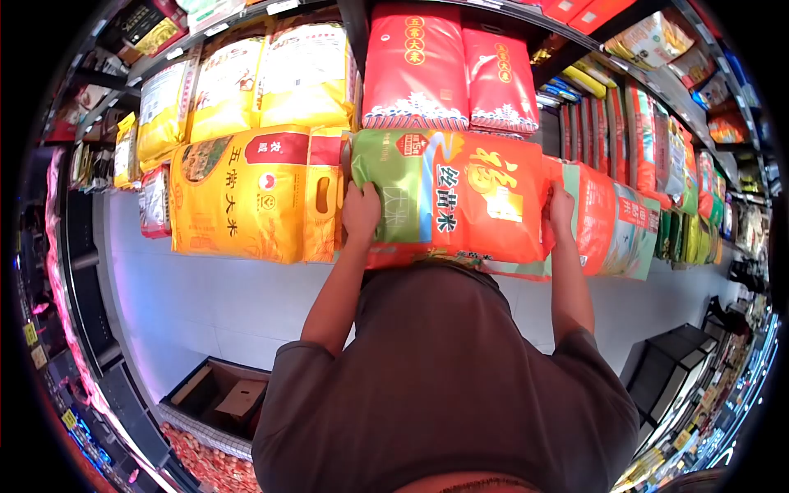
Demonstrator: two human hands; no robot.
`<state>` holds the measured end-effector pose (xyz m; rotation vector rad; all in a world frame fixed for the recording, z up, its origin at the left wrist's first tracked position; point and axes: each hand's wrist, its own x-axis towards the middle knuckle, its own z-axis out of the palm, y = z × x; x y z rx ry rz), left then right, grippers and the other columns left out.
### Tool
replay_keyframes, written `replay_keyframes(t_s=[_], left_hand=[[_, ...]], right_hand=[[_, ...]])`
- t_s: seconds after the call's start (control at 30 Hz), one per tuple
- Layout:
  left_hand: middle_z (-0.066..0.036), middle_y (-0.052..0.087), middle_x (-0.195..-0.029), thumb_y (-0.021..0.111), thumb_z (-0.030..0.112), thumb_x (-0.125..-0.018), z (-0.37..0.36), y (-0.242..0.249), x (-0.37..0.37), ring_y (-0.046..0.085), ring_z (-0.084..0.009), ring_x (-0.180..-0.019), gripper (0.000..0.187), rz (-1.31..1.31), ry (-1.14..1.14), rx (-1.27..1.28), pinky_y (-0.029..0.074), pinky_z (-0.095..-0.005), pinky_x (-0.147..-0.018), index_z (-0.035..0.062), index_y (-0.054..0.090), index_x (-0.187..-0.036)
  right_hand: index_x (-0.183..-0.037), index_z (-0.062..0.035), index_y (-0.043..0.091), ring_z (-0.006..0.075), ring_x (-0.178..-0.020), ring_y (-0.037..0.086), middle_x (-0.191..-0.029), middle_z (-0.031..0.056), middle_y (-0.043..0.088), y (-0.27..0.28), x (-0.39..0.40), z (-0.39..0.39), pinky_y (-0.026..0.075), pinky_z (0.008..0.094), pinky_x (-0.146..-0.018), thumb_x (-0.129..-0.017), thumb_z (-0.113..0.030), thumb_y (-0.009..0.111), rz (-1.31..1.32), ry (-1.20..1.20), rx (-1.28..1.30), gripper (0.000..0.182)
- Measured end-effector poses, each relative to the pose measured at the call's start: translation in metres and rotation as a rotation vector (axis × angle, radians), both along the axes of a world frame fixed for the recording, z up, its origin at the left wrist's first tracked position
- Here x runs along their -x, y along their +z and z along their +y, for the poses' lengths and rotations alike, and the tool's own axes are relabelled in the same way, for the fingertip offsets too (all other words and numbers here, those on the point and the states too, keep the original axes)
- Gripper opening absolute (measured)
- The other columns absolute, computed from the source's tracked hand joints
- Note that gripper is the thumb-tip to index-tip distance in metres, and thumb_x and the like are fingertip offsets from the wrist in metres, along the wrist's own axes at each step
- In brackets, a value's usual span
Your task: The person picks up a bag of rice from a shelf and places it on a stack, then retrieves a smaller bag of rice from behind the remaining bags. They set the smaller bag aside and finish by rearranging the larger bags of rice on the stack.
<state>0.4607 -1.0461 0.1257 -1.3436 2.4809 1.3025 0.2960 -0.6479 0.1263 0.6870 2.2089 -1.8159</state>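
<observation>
A green and orange-red bag of rice [493, 181] lies sideways in front of my body. My left hand [362, 212] is closed on its green end, with the fingers partly hidden against the bag. At the opposite, red end my right hand [560, 210] grips the edge. To the left is a large yellow rice bag [238, 197] with a cut-out carry handle. Another orange and pale green rice bag [616, 222] lies just past my right hand. Behind stand two red rice bags, one larger [417, 70] and one smaller [501, 78].
White and yellow bags [308, 70] stand upright on the back left of the shelf. Rows of packed goods [645, 135] line the right side. A dark crate holding a cardboard box [240, 397] sits on the floor behind left, and a black-framed stand [670, 370] behind right.
</observation>
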Motion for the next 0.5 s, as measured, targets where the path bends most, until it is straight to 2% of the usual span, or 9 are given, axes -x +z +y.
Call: replay_keyframes(t_s=[0.07,0.1,0.17,0.2,0.3,0.37,0.43,0.47,0.5], left_hand=[[-0.032,0.064,-0.113,0.036,0.043,-0.101,0.002,-0.008,0.001,0.059,-0.0504,-0.106,0.054,0.061,0.044,0.017,0.044,-0.0523,-0.094,-0.0034,0.058,-0.12],[-0.032,0.064,-0.113,0.036,0.043,-0.101,0.0,-0.011,0.001,0.059,-0.0504,-0.106,0.054,0.058,0.033,0.011,0.044,-0.0523,-0.094,-0.0034,0.058,-0.12],[-0.031,0.065,-0.112,0.032,0.046,-0.104,-0.005,-0.018,-0.002,0.061,-0.0475,-0.107,0.06,0.141,0.04,-0.121,0.045,-0.049,-0.094,-0.0042,0.061,-0.12],[-0.029,0.066,-0.111,0.03,0.046,-0.105,-0.003,-0.025,-0.008,0.062,-0.0442,-0.107,0.062,0.282,0.102,-0.25,0.046,-0.0464,-0.093,-0.0036,0.064,-0.118],[-0.028,0.067,-0.108,0.031,0.045,-0.105,0.013,-0.004,-0.015,0.063,-0.0422,-0.106,0.061,0.209,0.079,-0.156,0.046,-0.045,-0.093,-0.0034,0.064,-0.119],[-0.029,0.067,-0.109,0.031,0.045,-0.106,0.017,-0.029,-0.021,0.063,-0.0446,-0.104,0.061,0.197,0.096,-0.108,0.047,-0.0463,-0.091,-0.0045,0.064,-0.118],[-0.031,0.066,-0.107,0.031,0.045,-0.106,0.023,-0.034,-0.022,0.062,-0.0475,-0.103,0.061,0.169,0.035,-0.042,0.048,-0.0483,-0.088,-0.0054,0.064,-0.119],[-0.031,0.066,-0.107,0.031,0.045,-0.106,0.021,-0.037,-0.02,0.062,-0.0475,-0.103,0.061,0.166,0.037,-0.036,0.048,-0.0483,-0.088,-0.0054,0.064,-0.119],[-0.031,0.067,-0.106,0.031,0.045,-0.106,0.017,-0.041,-0.019,0.061,-0.0487,-0.102,0.062,0.121,0.022,-0.008,0.048,-0.049,-0.087,-0.006,0.064,-0.118]], right_hand=[[-0.068,-0.0056,0.058,0.0111,-0.036,0.038,-0.052,0.0,0.048,0.0,-0.002,0.007,0.03,0.0307,-0.037,-0.094,-0.022,0.058,-0.091,-0.018,-0.045,0.031],[-0.068,-0.0056,0.058,0.0111,-0.036,0.038,-0.052,0.0,0.048,0.006,-0.005,0.01,0.03,0.0307,-0.037,-0.094,-0.022,0.058,-0.094,-0.029,-0.05,0.031],[-0.067,-0.0125,0.052,0.0091,-0.039,0.036,-0.05,-0.0033,0.04,0.034,-0.021,0.011,0.025,0.028,-0.038,-0.095,-0.027,0.059,0.001,0.015,0.006,0.032],[-0.068,-0.0117,0.052,0.009,-0.038,0.033,-0.049,-0.0026,0.038,0.041,-0.031,0.005,0.023,0.0288,-0.037,-0.095,-0.03,0.058,0.032,0.017,-0.055,0.033],[-0.068,-0.0115,0.052,0.0085,-0.038,0.032,-0.049,-0.0027,0.038,0.049,-0.05,0.026,0.022,0.029,-0.037,-0.096,-0.032,0.059,-0.125,-0.114,0.036,0.036],[-0.067,-0.0111,0.051,0.0096,-0.037,0.032,-0.05,-0.0031,0.039,0.01,-0.047,0.044,0.022,0.0287,-0.036,-0.097,-0.037,0.059,-0.155,-0.125,0.05,0.04],[-0.068,-0.0082,0.055,0.0117,-0.037,0.033,-0.051,-0.0005,0.041,-0.018,-0.042,0.048,0.025,0.0298,-0.035,-0.097,-0.037,0.059,-0.219,-0.185,-0.084,0.041],[-0.066,-0.0094,0.051,0.0125,-0.038,0.035,-0.052,-0.0002,0.042,-0.04,-0.038,0.044,0.027,0.0303,-0.035,-0.098,-0.039,0.058,-0.166,-0.16,-0.243,0.044],[-0.066,-0.0094,0.051,0.0125,-0.038,0.035,-0.052,-0.0002,0.042,-0.041,-0.035,0.041,0.027,0.0303,-0.035,-0.098,-0.039,0.058,-0.168,-0.159,-0.236,0.044]])
